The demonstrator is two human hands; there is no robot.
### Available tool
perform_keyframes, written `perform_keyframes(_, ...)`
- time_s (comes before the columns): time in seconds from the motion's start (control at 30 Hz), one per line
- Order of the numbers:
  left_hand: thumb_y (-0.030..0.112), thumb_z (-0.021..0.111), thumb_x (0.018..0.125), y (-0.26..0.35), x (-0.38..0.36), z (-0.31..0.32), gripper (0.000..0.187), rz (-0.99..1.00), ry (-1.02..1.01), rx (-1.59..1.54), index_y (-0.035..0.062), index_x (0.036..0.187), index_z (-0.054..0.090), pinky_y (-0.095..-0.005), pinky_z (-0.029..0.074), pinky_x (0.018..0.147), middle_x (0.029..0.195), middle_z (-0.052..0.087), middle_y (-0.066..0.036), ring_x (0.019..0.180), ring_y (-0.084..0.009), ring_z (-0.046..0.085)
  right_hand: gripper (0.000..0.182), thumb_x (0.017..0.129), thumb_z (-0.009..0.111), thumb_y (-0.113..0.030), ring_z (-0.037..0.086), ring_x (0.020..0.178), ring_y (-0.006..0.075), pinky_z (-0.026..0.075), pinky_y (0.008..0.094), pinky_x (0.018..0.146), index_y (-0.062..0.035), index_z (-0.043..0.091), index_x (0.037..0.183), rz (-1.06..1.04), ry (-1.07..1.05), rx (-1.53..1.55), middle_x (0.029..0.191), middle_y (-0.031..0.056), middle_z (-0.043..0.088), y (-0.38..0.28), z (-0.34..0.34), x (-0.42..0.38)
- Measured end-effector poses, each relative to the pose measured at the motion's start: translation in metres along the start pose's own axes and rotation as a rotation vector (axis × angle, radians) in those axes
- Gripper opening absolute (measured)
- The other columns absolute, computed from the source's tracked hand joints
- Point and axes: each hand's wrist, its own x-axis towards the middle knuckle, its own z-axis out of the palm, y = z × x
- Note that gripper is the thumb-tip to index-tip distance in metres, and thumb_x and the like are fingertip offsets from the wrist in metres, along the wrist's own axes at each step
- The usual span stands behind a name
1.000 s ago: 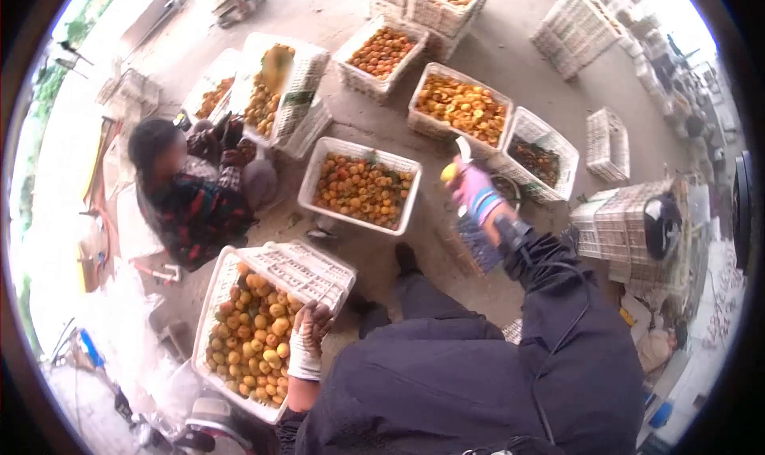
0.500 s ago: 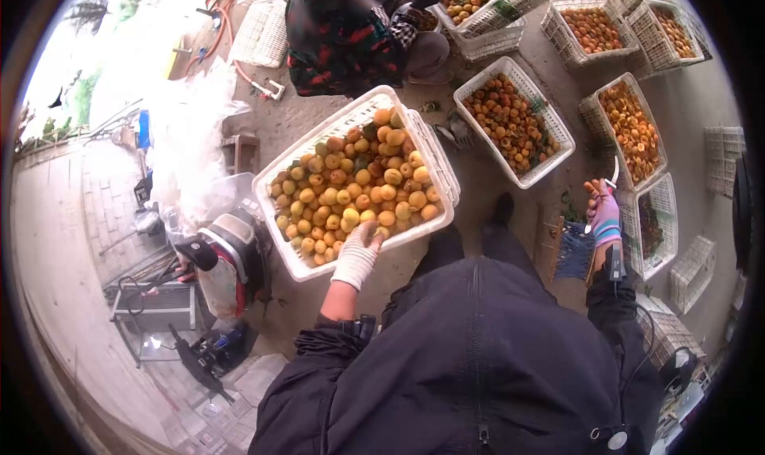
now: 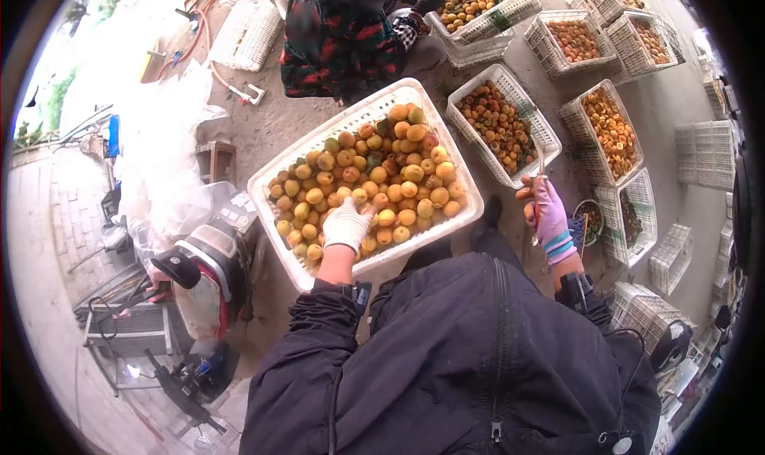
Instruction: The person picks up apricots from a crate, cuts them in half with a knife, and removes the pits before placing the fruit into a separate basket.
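Observation:
A white plastic crate (image 3: 275,164) full of yellow-orange apricots (image 3: 390,168) stands in front of me at the left. My left hand (image 3: 348,224), in a white glove, reaches over the near rim onto the fruit; its thumb is apart from the fingers, and some fingertips are hidden. To the right, my right hand (image 3: 548,220), in a pink-purple glove with blue cuff stripes, is closed round a small curved knife (image 3: 542,164) whose thin blade points up. Bare fingertips show beyond the glove. Behind the knife sits a second crate (image 3: 550,140) with darker apricots.
A person (image 3: 343,41) in a patterned jacket crouches beyond the crate, near another fruit crate (image 3: 502,17). A crate of halved apricots (image 3: 610,132) and a crate with dark contents (image 3: 637,224) line the right. A scooter (image 3: 211,272) stands at left.
My left hand has pushed further into the apricots and its fingers have spread. My right hand has moved left and inward with the knife, closer to the second crate. The view has shifted slightly.

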Motion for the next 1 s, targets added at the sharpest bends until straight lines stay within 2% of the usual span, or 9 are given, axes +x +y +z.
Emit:
perform_keyframes(0.17, 0.045, 0.076, 0.073, -0.02, 0.006, 0.05, 0.064, 0.234, 0.126, -0.136, 0.0044, 0.119, 0.055, -0.037, 0.049, 0.089, 0.111, 0.063, -0.021, 0.098, -0.0303, 0.064, 0.044, 0.099, 0.049, -0.043, 0.043, 0.052, 0.0028, 0.034, 0.018, 0.044, -0.0031, 0.055, 0.115, -0.006, -0.206, -0.11, 0.081, 0.003, 0.063, 0.006, 0.065, -0.021)
perform_keyframes(0.27, 0.02, 0.077, 0.08, -0.034, 0.027, 0.07, 0.053, 0.289, -0.015, -1.03, 0.0076, 0.122, 0.048, -0.0289, 0.054, 0.071, 0.104, 0.062, -0.011, 0.087, -0.0208, 0.064, 0.035, 0.098, 0.053, -0.037, 0.045, 0.053, 0.0036, 0.037, 0.0182, 0.048, -0.0045, 0.059, 0.11, -0.005, -0.327, -0.214, 0.081, 0.0, 0.062, 0.006, 0.104, -0.027)
perform_keyframes(0.37, 0.023, 0.071, 0.087, -0.016, -0.014, 0.025, 0.048, 0.331, -0.317, -1.761, 0.0115, 0.127, 0.046, -0.0287, 0.054, 0.073, 0.104, 0.062, -0.006, 0.088, -0.0173, 0.064, 0.033, 0.097, 0.055, -0.038, 0.046, 0.055, 0.0031, 0.037, 0.0177, 0.049, -0.0067, 0.059, 0.107, 0.025, -0.456, -0.179, 0.076, -0.0032, 0.058, 0.015, 0.14, -0.026)
perform_keyframes(0.5, 0.041, 0.059, 0.093, 0.018, -0.047, 0.013, 0.052, 0.526, -0.271, -1.779, 0.0134, 0.135, 0.045, -0.0336, 0.052, 0.083, 0.112, 0.06, -0.003, 0.1, -0.0157, 0.06, 0.034, 0.098, 0.052, -0.041, 0.05, 0.056, 0.0029, 0.039, 0.0172, 0.048, -0.0083, 0.057, 0.108, 0.101, -0.479, -0.105, 0.076, -0.0036, 0.057, 0.004, 0.187, -0.039)
perform_keyframes(0.77, 0.034, 0.061, 0.094, 0.013, -0.051, 0.014, 0.042, 0.511, -0.113, -1.76, 0.008, 0.125, 0.049, -0.0269, 0.052, 0.074, 0.108, 0.062, -0.005, 0.089, -0.0136, 0.061, 0.033, 0.099, 0.051, -0.04, 0.053, 0.056, 0.0038, 0.042, 0.0174, 0.05, -0.008, 0.057, 0.106, 0.031, -0.562, 0.172, 0.08, 0.0001, 0.059, -0.04, 0.211, -0.026)
perform_keyframes(0.87, 0.031, 0.058, 0.096, 0.018, -0.06, -0.002, 0.039, 0.565, -0.065, -1.862, 0.0074, 0.125, 0.049, -0.0258, 0.053, 0.074, 0.106, 0.062, -0.005, 0.089, -0.0132, 0.062, 0.036, 0.099, 0.05, -0.04, 0.057, 0.062, 0.0072, 0.045, 0.0212, 0.056, -0.0047, 0.056, 0.104, -0.088, -0.539, -0.057, 0.08, 0.0007, 0.06, -0.041, 0.201, -0.032)
perform_keyframes(0.93, 0.027, 0.063, 0.092, 0.013, -0.06, -0.008, 0.042, 0.561, -0.09, -1.921, 0.0052, 0.125, 0.049, -0.025, 0.051, 0.074, 0.108, 0.06, -0.004, 0.086, -0.0114, 0.061, 0.039, 0.098, 0.05, -0.041, 0.061, 0.069, 0.0168, 0.048, 0.0296, 0.063, -0.0031, 0.056, 0.103, -0.491, -0.435, -0.493, 0.079, 0.0057, 0.061, -0.036, 0.193, -0.045)
perform_keyframes(0.97, 0.03, 0.065, 0.092, 0.011, -0.06, -0.01, 0.046, 0.55, -0.087, -1.89, 0.0051, 0.127, 0.049, -0.0266, 0.052, 0.077, 0.11, 0.061, -0.005, 0.091, -0.0124, 0.061, 0.037, 0.098, 0.049, -0.041, 0.064, 0.078, 0.0291, 0.049, 0.0389, 0.069, -0.0046, 0.054, 0.102, -0.461, -0.432, -0.675, 0.08, 0.0134, 0.062, -0.037, 0.188, -0.049)
perform_keyframes(1.0, 0.03, 0.065, 0.092, 0.01, -0.061, -0.009, 0.046, 0.546, -0.085, -1.892, 0.0051, 0.127, 0.049, -0.0266, 0.052, 0.077, 0.11, 0.061, -0.005, 0.091, -0.0124, 0.061, 0.037, 0.098, 0.049, -0.041, 0.064, 0.078, 0.0291, 0.049, 0.0389, 0.069, -0.0046, 0.054, 0.102, -0.459, -0.435, -0.676, 0.08, 0.0134, 0.062, -0.036, 0.184, -0.053)
